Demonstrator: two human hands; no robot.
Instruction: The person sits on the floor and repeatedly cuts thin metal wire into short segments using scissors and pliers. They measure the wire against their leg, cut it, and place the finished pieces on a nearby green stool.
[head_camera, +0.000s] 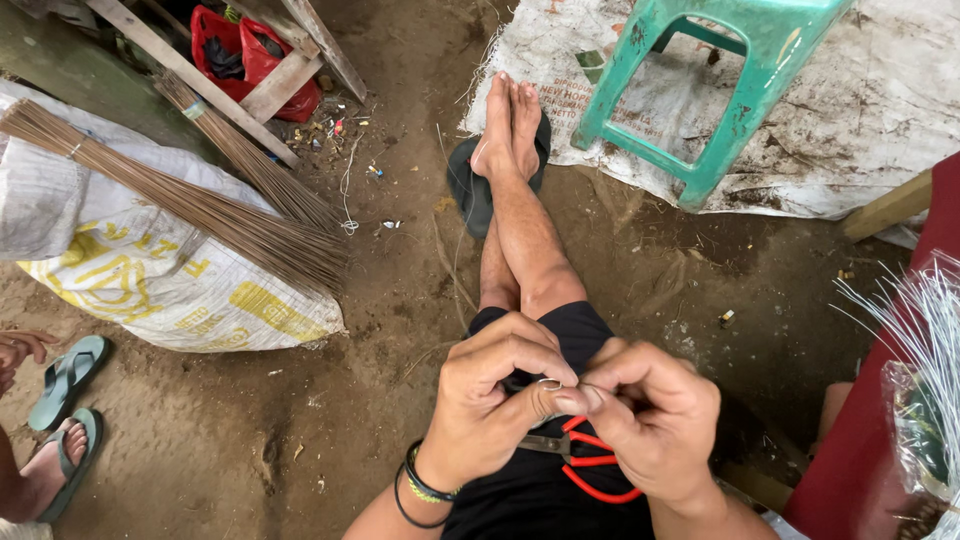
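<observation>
Our left hand (490, 400) and right hand (650, 420) each pinch the small, thin, springy silver wire loop (550, 384), held best at its ends.

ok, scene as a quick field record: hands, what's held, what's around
left hand: pinches a small wire loop at the fingertips
right hand: pinches the same loop from the other side
lap: red-handled pliers under the hands
left: stick bundles on a white sack
top right: teal plastic stool on a dirty sheet
right edge: thin wires
lower left: another person's foot in a teal sandal
</observation>
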